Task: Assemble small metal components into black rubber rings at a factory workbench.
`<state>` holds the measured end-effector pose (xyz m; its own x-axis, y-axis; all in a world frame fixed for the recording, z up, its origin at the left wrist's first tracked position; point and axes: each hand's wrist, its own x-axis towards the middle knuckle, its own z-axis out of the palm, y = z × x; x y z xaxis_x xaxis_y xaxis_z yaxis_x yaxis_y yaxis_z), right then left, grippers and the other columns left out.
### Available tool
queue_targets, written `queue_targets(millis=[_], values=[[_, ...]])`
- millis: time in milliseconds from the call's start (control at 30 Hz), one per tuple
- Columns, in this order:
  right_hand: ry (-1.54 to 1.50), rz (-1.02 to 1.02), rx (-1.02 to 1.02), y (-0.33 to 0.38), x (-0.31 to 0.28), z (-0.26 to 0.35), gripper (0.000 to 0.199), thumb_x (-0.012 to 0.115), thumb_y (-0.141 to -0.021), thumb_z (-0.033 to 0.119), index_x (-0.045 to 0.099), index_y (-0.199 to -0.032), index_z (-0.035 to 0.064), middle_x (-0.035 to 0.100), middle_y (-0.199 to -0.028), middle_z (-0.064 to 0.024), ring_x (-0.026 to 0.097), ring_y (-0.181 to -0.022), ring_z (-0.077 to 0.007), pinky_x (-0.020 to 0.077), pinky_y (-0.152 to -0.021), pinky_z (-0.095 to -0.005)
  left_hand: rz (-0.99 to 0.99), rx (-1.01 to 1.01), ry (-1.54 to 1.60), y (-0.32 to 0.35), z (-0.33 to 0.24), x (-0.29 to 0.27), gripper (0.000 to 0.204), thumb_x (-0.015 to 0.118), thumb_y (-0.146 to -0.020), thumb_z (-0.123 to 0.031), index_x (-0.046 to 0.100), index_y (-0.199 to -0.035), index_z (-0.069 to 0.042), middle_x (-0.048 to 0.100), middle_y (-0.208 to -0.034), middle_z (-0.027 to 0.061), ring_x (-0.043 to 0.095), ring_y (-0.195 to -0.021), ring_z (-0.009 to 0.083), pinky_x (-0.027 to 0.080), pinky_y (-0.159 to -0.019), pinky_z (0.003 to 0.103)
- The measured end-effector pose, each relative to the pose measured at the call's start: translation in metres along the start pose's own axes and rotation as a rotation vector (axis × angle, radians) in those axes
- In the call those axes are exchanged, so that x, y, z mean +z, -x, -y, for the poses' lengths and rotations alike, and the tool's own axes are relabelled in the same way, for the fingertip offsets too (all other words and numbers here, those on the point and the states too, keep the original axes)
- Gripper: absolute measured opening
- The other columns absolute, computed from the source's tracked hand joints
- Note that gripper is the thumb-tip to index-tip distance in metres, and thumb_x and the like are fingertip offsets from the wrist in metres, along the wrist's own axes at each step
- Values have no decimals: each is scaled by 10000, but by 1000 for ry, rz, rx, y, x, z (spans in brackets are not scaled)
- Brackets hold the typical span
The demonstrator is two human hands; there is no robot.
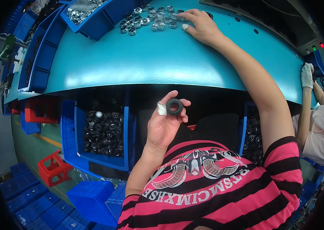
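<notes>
My left hand (164, 128) is raised in front of my body, below the table's front edge. Its fingers hold a small black rubber tyre (174, 107) by the rim, with the hole showing. White tape wraps one finger. My right hand (204, 28) reaches far over the turquoise table (131, 65), thumb and fingers apart. Its fingertips are at the right side of a loose group of shiny chrome wheel hubs (158, 23). Whether they touch a hub I cannot tell.
A blue bin of silvery parts (100, 27) stands at the back left, a long blue bin (41, 57) beside it. Below the table sits a blue crate (127, 153) of black wheels. A red stool (54, 168) stands on the floor. A co-worker's gloved hand (307, 76) is at right.
</notes>
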<state>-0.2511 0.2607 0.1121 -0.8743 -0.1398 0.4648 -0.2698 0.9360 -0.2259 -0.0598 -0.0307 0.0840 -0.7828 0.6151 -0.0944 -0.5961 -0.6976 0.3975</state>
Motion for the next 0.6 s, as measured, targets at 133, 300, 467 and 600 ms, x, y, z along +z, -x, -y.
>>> queue_targets(millis=[133, 300, 467, 600], values=[[-31, -14, -24, 9, -3, -4, 365, 676, -947, 222, 676, -1311, 191, 629, -1281, -98, 579, -1166, -332, 493, -1043, -459, -8, 2, -51, 1, 0, 0, 515, 450, -1097, -435, 503, -1466, -78, 617, -1276, 238, 589, -963, 230, 483, -833, 393], [-152, 27, 26, 31, -23, -5, 270, 689, -940, 194, 714, -1206, 154, 645, -1130, -107, 638, -1029, -298, 534, -943, -432, 2, 16, -55, 6, 1, -1, 502, 487, -1089, -425, 513, -1445, -72, 621, -1278, 239, 607, -979, 244, 499, -858, 391], [-319, 43, 99, 73, -68, 35, 260, 726, -908, 193, 721, -1152, 106, 629, -976, -97, 666, -848, -232, 558, -797, -353, -42, 49, 7, 14, 6, -3, 447, 550, -1071, -390, 579, -1327, -25, 641, -1245, 269, 696, -1025, 310, 595, -884, 417], [-597, -3, 77, 128, -96, 92, 246, 729, -863, 103, 728, -1102, 46, 647, -924, -77, 648, -773, -157, 534, -704, -282, -227, -15, 144, 21, 7, -13, 350, 529, -1086, -370, 629, -1165, -43, 697, -1119, 257, 745, -928, 302, 647, -828, 401]])
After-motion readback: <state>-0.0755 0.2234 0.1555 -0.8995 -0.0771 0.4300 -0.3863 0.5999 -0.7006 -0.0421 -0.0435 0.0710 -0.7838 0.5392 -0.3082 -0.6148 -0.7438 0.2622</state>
